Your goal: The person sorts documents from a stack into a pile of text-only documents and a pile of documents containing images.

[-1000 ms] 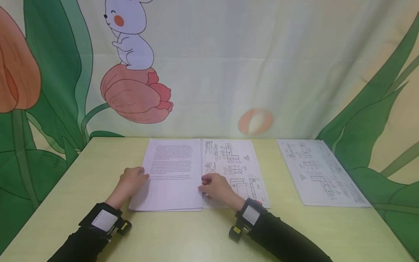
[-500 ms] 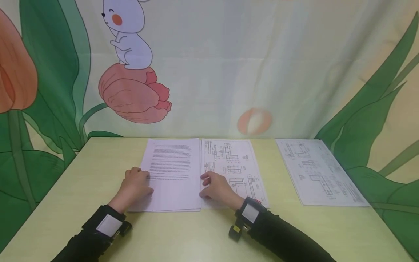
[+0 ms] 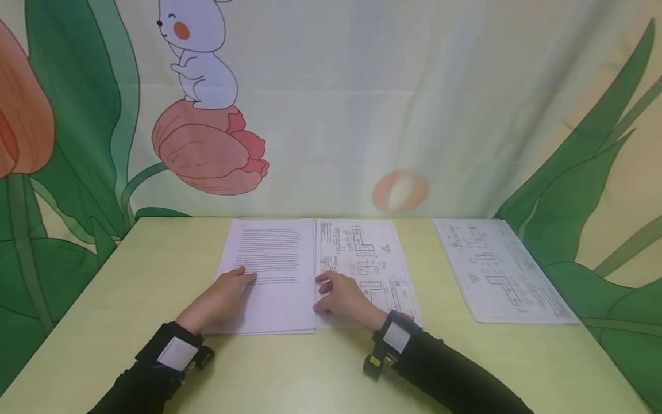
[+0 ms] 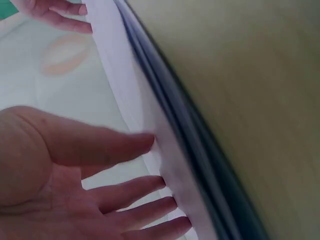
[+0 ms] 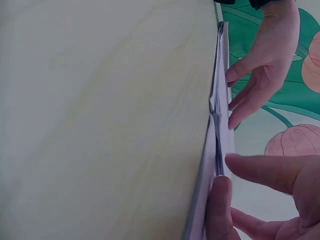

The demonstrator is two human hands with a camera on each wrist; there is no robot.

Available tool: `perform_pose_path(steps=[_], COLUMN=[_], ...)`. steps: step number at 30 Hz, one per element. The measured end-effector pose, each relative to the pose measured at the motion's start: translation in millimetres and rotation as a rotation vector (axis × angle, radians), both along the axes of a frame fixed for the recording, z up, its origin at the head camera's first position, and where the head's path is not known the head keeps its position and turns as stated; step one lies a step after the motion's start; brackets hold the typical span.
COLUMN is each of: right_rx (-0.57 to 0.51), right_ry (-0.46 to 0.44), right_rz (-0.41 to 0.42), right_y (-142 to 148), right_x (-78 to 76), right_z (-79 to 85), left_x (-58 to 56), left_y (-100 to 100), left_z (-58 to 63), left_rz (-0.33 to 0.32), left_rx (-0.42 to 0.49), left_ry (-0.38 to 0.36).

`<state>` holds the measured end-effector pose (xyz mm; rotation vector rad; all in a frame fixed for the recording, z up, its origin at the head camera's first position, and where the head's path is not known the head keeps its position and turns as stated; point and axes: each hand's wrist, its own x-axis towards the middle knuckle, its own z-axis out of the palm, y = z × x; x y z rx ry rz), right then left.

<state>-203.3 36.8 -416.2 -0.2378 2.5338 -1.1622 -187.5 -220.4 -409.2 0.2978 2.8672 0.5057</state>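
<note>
At the far left, a printed cloth backdrop (image 3: 320, 132) shows an orange tulip and broad green leaves, then a white rabbit seated on a pink flower, behind a pale yellow wood-grain tabletop (image 3: 150, 282). The person's left hand (image 3: 219, 299), below a black sleeve (image 3: 139, 385), lies over the left part of a stack of white paper printed with lines of black text (image 3: 279, 307); its fingers are extended and loosely spread, the tips against the paper, with nothing gripped. That text stack lies flat on the table, left of centre, its lower sheets slightly out of line at the near edge. At its right edge is the person's right hand (image 3: 343, 296), thumb and forefinger well apart and gently bent, gripping nothing; whether every fingertip touches the paper is hard to tell from the right wrist view. Under this hand, a white paper stack of black technical line drawings (image 3: 374, 253) lies right beside the text. Well apart, farther right, a second white stack of drawings (image 3: 501, 267) lies slanted near the table's edge.
</note>
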Motion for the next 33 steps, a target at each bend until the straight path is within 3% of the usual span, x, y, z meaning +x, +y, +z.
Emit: perform_pose_path(steps=[5, 11, 17, 22, 27, 33], right_rx=[-0.038, 0.026, 0.187, 0.393, 0.559, 0.585], right_ry=[-0.003, 0.079, 0.179, 0.225, 0.136, 0.017], right_rz=[-0.044, -0.164, -0.277, -0.366, -0.389, -0.374], right_y=[20, 70, 155, 246, 327, 381], right_x=[-4.0, -12.6, -19.4, -11.1, 10.4, 31.6], right_z=[7.2, 20.1, 27.5, 27.9, 31.0, 34.1], left_x=[-1.6, 0.2, 1.7, 1.0, 1.4, 1.4], left_y=[-2, -2, 0, 2, 2, 1], left_z=[1.6, 2.1, 2.5, 2.4, 2.8, 0.8], left_rz=[-0.032, -0.032, -0.031, -0.027, -0.036, -0.039], left_rx=[-0.003, -0.007, 0.009, 0.026, 0.026, 0.011], left_ry=[-0.015, -0.018, -0.019, -0.022, -0.017, -0.011])
